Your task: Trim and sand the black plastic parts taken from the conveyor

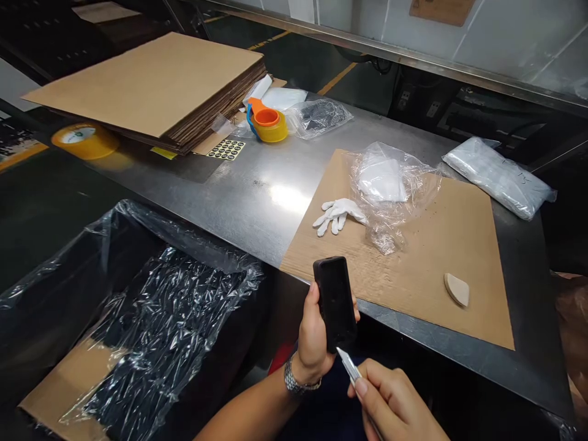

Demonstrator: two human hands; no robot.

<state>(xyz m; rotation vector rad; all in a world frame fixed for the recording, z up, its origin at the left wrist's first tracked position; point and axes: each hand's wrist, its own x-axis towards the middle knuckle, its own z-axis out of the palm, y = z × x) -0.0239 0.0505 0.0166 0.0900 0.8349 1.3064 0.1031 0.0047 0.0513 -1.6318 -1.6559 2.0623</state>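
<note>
A black rectangular shell with a hollow, rounded-corner face point(337, 300) is gripped upright in my left hand point(313, 337), fingers wrapped around its back and sides. In my right hand point(390, 398) is a slim metal craft knife point(350, 365), its pointed blade up at the lower edge of the black shell. Whether the tip touches the shell I cannot tell. Beyond my hands, a cardboard sheet point(441, 245) lies on the metal table point(243, 202). On it rest a white glove point(339, 214), a clear plastic bag with white pieces point(383, 184) and a beige wedge-shaped block point(456, 290).
A tall stack of cardboard sheets point(156, 86) stands at the back left, beside a yellow tape roll point(85, 141) and an orange tape dispenser point(267, 121). A sticker sheet point(226, 149) lies nearby. At right is a wrapped white packet point(500, 176). A plastic-lined bin point(110, 226) stands left.
</note>
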